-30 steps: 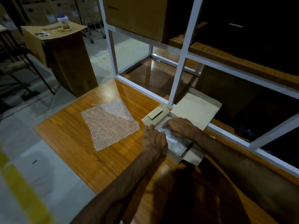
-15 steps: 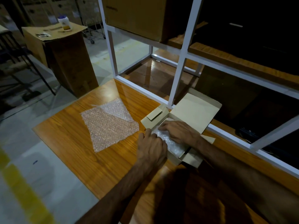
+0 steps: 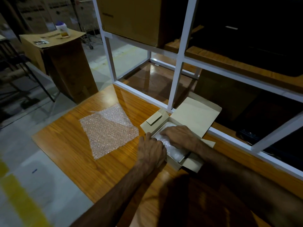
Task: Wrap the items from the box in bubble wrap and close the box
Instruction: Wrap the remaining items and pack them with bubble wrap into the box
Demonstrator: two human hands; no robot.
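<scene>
A small cardboard box [image 3: 172,163] lies open on the wooden table, its lid [image 3: 196,115] folded back against the white frame. Inside is an item wrapped in bubble wrap [image 3: 174,152]. My right hand [image 3: 179,136] lies palm down on the bundle and presses it into the box. My left hand [image 3: 152,149] holds the box's near left wall, thumb outside and bent fingers over the edge. Its fingertips are hidden. A loose sheet of bubble wrap [image 3: 108,130] lies flat on the table to the left of the box.
A white metal shelf frame [image 3: 177,68] rises just behind the box, with a large carton [image 3: 131,18] on an upper level. The table edge [image 3: 54,153] drops to the floor on the left. A tall carton [image 3: 68,66] with a bottle [image 3: 63,30] stands farther left.
My right hand has flattened and slid a little further over the wrapped bundle in the box. My left hand stays at the box's wall.
</scene>
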